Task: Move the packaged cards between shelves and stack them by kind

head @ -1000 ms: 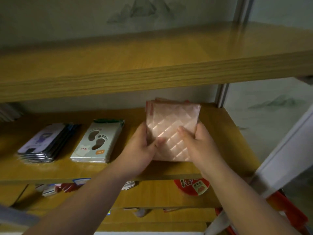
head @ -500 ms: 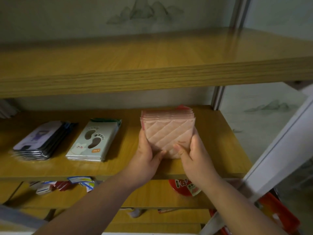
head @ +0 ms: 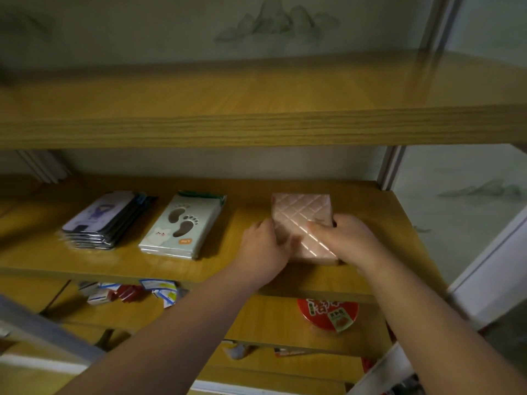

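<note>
My left hand [head: 263, 246] and right hand [head: 346, 238] clasp the pink quilted card stack [head: 301, 220] between them, its long axis running away from me on the middle shelf [head: 228, 266]

Two bare forearms are seen. No sleeve is worn on either. The left hand [head: 263, 248] and right hand [head: 346, 238] are ungloved; no ring or watch is carried.

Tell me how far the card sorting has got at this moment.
Done: a dark purple-fronted pack stack and a pale-green footprint pack stack lie on the middle wooden shelf. In hand: left hand and right hand seat the pink quilted stack. Left: loose packs below.
</note>
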`<state>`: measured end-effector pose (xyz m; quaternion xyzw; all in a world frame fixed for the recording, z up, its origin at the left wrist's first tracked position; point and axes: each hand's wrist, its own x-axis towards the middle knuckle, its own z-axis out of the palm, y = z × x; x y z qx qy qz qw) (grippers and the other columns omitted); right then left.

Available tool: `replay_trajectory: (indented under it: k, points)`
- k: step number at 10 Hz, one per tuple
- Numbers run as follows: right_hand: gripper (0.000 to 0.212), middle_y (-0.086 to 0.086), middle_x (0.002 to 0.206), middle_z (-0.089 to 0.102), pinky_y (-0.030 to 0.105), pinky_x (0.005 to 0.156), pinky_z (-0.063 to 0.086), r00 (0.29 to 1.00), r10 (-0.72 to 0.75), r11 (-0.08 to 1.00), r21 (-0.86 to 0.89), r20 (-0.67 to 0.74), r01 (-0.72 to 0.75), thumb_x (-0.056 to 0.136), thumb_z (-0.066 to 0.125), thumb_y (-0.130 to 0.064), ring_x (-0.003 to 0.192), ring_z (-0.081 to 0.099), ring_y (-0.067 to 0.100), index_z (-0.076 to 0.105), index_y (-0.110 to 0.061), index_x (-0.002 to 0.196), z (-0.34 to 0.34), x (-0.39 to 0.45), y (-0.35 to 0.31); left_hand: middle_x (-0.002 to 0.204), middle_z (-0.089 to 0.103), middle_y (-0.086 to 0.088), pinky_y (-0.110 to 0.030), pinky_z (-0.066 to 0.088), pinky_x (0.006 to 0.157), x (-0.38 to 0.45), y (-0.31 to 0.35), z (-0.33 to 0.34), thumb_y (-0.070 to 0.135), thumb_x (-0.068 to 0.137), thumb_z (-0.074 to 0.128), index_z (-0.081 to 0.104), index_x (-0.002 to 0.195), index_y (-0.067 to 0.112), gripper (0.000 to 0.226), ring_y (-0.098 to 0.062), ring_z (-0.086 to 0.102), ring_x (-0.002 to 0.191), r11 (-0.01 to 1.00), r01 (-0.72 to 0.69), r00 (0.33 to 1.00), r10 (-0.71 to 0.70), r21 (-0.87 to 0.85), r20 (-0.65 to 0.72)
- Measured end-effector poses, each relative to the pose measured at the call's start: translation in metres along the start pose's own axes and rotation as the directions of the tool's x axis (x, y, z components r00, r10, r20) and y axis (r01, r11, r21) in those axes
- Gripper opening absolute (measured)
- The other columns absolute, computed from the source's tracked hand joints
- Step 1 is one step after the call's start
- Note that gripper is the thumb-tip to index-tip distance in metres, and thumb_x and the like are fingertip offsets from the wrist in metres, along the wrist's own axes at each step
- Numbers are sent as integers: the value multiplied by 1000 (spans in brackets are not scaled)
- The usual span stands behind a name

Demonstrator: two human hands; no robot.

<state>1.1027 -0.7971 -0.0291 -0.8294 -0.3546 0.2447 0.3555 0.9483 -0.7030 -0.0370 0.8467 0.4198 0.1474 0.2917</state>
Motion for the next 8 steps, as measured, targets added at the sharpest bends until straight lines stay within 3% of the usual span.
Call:
replay_trajectory:
  k: [1, 2, 3, 4, 5, 6, 7, 8]
  points:
    - [40, -2, 73, 72, 32, 59, 52, 999, -29, 989, -147, -28, 24, 87, 52, -59, 66, 67, 17, 70, -24, 86, 2, 6, 1, 129, 55, -12, -41, 41, 102, 3, 4, 1, 59, 88, 62, 58, 123, 13, 58, -33, 50, 122, 998, 41, 999, -41, 42, -3]
    - [44, -3, 71, 70, 33, 62, 53, 997, -54, 984, -174, -61, 43, 85, 49, -63, 66, 66, 17, 69, -23, 83, 6, 7, 4, 127, 59, -13, -41, 44, 99, 5, 4, -1, 56, 88, 66, 58, 125, 9, 60, -32, 54, 118, 998, 58, 998, -58, 18, 10]
    - [43, -6, 77, 69, 32, 62, 51, 992, -70, 983, -176, -102, 52, 82, 49, -65, 70, 65, 16, 67, -26, 87, 8, 7, 6, 131, 61, -10, -38, 47, 97, 4, 6, -4, 49, 87, 71, 47, 139, 12, 68, -30, 57, 120, 992, 76, 997, -75, -103, 16]
    - [42, -8, 81, 69, 29, 58, 46, 989, -64, 991, -123, -135, 47, 80, 54, -66, 71, 63, 13, 66, -28, 92, 7, 2, 5, 130, 63, -5, -29, 44, 83, 3, 11, -10, 43, 88, 71, 34, 148, 18, 74, -28, 60, 117, 975, 98, 995, -93, -200, 33]
    - [50, 1, 108, 68, 35, 73, 53, 989, -66, 991, -127, -130, 49, 82, 52, -68, 92, 64, 18, 63, -29, 111, 6, -6, 5, 130, 64, -6, -33, 48, 89, 3, 12, -16, 51, 92, 62, 49, 139, 21, 57, -26, 61, 112, 972, 99, 994, -88, -211, 56]
    - [78, 8, 145, 46, 47, 98, 45, 971, -61, 956, -293, -229, -9, 85, 42, -75, 132, 44, 30, 43, -25, 144, 2, -22, 4, 144, 55, -7, -37, 41, 106, 1, 3, -28, 54, 97, 49, 49, 143, 18, 58, -27, 53, 127, 990, 24, 999, -28, -136, -32]
    - [72, 7, 142, 46, 45, 100, 43, 927, -203, 921, -383, -314, 72, 91, 40, -69, 132, 40, 29, 41, -21, 145, -1, -42, 1, 149, 50, -4, -39, 38, 106, -10, -19, -44, 53, 100, 40, 47, 146, 20, 57, -25, 49, 133, 992, -116, 987, 121, 51, -107]
    - [59, 0, 126, 54, 41, 93, 48, 891, -307, 928, -313, -334, 202, 91, 44, -60, 117, 51, 21, 50, -24, 137, 5, -60, -6, 144, 55, -1, -37, 43, 100, -20, -44, -57, 53, 101, 37, 51, 142, 22, 53, -23, 52, 128, 957, -200, 968, 226, 211, -108]
